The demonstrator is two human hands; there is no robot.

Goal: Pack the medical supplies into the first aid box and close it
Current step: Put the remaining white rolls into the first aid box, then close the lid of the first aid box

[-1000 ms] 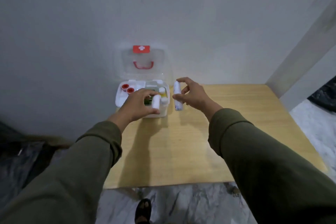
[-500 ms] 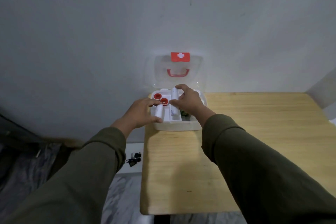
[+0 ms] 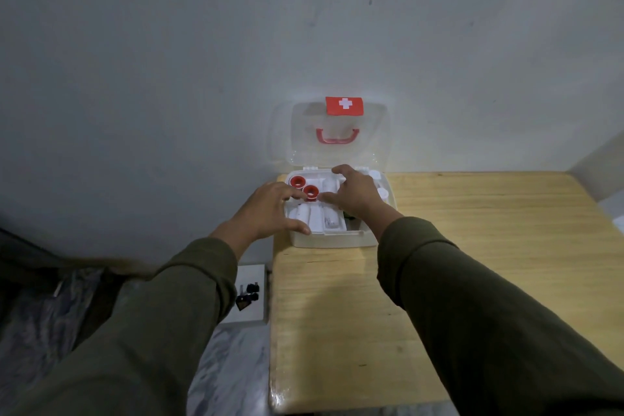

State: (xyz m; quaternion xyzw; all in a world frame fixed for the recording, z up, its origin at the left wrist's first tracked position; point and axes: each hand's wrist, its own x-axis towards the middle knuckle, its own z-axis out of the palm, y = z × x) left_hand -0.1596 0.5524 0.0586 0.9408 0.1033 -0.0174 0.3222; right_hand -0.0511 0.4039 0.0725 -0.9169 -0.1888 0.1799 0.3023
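Only marking visible: red label (image 3: 344, 106) w/ white cross, top center of lid (image 3: 304, 132). No readable text anywhere.

First aid box (image 3: 334, 240): white/cream plastic base, rounded-rect, sits at far-left corner of wooden table (image 3: 472, 246), back against the wall (image 3: 169, 78). Lid is clear plastic, hinged at rear, standing upright vs wall. Red curved handle (image 3: 336, 138) on lid, below the label.

Inside: white compartment tray on left part. 2 red-rimmed round rolls (image 3: 305, 186) in the rear-left area, look like tape spools, one just beside the other. White cylindrical rolls (image 3: 314, 216) lying front-to-back in the front slots, smooth, maybe wrapped; one has small print, too small to read. Right part of box: couple of white round caps (image 3: 382, 193), plus sth dark green (image 3: 349, 215) mostly hidden under the wrist.

Left hand (image 3: 270, 209): fingers spread, flat-ish over left edge of box, thumb on front-left rim, fingertips near the front red roll. Not gripping anything.
Right hand (image 3: 354, 196): fingers spread, palm down over box middle, fingertips on/at the white rolls. Loose, nothing clamped as far as I can see.

Both sleeves olive green fabric. Table: light wood grain, glossy edge. Wall grey, stained streaks up top. Floor left of table: white board (image 3: 248, 314) w/ small black bits on it.
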